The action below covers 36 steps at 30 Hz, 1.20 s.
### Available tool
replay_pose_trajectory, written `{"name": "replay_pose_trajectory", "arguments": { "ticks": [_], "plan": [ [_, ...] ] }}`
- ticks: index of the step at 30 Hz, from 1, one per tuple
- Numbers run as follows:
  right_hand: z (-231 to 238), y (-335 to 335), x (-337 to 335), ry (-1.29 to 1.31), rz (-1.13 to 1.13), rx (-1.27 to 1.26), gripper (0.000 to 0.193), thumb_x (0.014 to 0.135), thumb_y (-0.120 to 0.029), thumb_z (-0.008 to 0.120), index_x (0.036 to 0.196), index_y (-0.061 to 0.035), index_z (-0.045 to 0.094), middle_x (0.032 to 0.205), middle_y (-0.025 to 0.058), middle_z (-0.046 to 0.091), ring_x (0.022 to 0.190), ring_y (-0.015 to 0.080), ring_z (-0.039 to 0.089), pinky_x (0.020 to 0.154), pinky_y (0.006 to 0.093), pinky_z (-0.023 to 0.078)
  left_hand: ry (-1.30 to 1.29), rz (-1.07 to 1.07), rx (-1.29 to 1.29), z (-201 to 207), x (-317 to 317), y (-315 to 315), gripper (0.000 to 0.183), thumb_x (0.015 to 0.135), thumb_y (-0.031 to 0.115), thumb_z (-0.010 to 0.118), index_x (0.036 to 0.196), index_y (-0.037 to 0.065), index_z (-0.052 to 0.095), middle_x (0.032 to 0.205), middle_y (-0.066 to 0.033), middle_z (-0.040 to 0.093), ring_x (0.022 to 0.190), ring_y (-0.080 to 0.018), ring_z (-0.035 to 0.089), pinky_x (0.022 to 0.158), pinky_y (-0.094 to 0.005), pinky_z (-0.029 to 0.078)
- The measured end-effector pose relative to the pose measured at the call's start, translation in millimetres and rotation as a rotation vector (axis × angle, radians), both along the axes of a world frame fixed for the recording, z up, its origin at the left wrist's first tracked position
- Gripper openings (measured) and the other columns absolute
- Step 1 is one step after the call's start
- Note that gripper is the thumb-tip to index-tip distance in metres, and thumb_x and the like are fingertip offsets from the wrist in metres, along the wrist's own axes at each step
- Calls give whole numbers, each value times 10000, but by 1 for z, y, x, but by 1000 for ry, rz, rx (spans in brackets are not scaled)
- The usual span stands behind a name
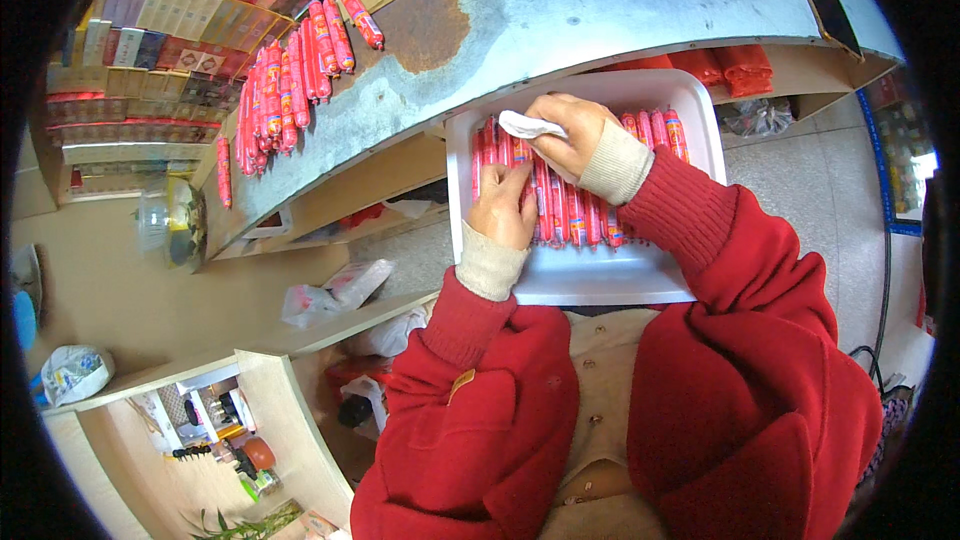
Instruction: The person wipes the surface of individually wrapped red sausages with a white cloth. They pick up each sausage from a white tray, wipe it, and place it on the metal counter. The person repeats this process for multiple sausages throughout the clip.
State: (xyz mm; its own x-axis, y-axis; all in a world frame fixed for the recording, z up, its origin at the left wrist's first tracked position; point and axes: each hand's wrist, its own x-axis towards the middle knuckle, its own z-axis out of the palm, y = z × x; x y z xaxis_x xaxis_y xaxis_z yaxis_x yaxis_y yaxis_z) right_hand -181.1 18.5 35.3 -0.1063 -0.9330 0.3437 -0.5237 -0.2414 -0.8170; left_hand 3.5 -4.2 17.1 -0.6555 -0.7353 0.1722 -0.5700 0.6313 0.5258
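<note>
A white plastic tray (708, 105) in front of my body holds rows of red-wrapped sausages (572, 215). Over the sausages, my right hand (572, 130) is closed around a folded white cloth (530, 127). My left hand (502, 205) is down at the left part of the row, fingers bent and closed on a sausage that they largely hide. More red-wrapped sausages (288, 90) lie side by side in a loose pile on the worn blue counter (600, 0), far left of the tray.
The counter's edge runs just beyond the tray. Red packages (742, 68) sit on a shelf beneath it at the right. Stacked cartons (190, 15) fill the far left. Plastic bags (340, 292) and an open wooden drawer (200, 440) are at the lower left.
</note>
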Motion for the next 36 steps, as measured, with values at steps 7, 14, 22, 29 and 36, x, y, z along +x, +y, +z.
{"name": "replay_pose_trajectory", "arguments": {
  "ticks": [7, 14, 22, 29, 36],
  "plan": [
    [-4, 3, 5, -7, 111, -51, 156, 802, -154, 598, 923, -56, 593, 892, 165, 610, 858, 375, 597, 745, 446, 481, -46, 64, -26, 3, -2, 0, 320, 779, 77, 622, 1096, 69, 577, 1025, -172, 538, 822, -366, 600, 698, -424, 502],
    [3, 9, 6, 50, 251, -80, 140, 793, -85, 588, 911, -11, 577, 854, 168, 581, 832, 367, 583, 734, 419, 476, 5, 142, -13, 38, 4, -3, 187, 812, 109, 617, 989, 46, 614, 863, -178, 596, 748, -354, 613, 639, -389, 497],
    [8, 12, 7, 92, 327, -32, 161, 790, -87, 593, 944, -45, 572, 875, 164, 581, 818, 365, 597, 721, 435, 485, 219, 221, -417, 121, 9, -96, 277, 839, 127, 622, 1084, 1, 587, 930, -124, 580, 735, -223, 576, 688, -327, 467],
    [8, 15, 12, 174, 349, 4, 169, 808, -133, 597, 971, -89, 592, 955, 132, 606, 881, 335, 617, 764, 437, 502, -353, 409, -504, 137, -42, -193, 466, 805, 296, 639, 1173, 33, 530, 996, -231, 629, 919, -388, 613, 818, -460, 476],
    [12, 14, 6, 147, 331, -17, 179, 804, -127, 599, 977, -80, 586, 952, 130, 605, 880, 338, 614, 753, 435, 502, -258, 507, -428, 129, -30, -225, 448, 824, 272, 590, 1197, 41, 499, 911, -191, 646, 770, -323, 633, 663, -423, 493]
  ]
}}
